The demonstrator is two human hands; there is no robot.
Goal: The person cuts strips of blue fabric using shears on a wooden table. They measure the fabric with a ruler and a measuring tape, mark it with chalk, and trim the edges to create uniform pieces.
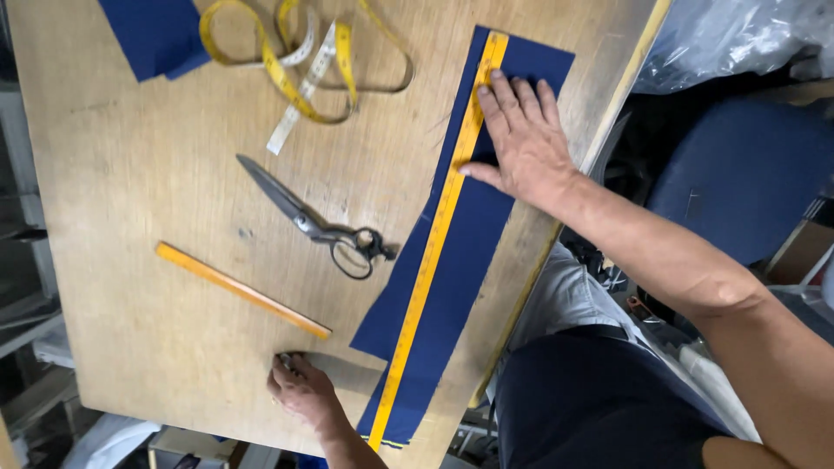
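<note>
1. At the far left a navy scrap (156, 30) lies on the top corner of the desk (130, 174).
2. A short orange ruler (239, 289) lies slantwise on the desk, apart from the other tools.
3. Our left hand (304, 393) rests at the near edge of the desk, just below the short ruler's end. Its fingers curl at a small pale bit (285, 359); we cannot tell whether the grip holds it.
4. A yellow tape (304, 52) lies in loose loops near the top edge.
5. Scissors (313, 221) lie closed in the middle, blades pointing up-left, handles near the cloth.
6. A long yellow ruler (439, 230) lies along the navy cloth strip (469, 260), which runs from the top of the desk down to its near edge, beside the right rim.
7. Our right hand (517, 143) presses flat on the upper end of the strip, grip wide, fingers spread; the fingertips and thumb touch the long ruler.
8. Beyond the desk on the right stand a blue chair (738, 174) and clear plastic (738, 35).
</note>
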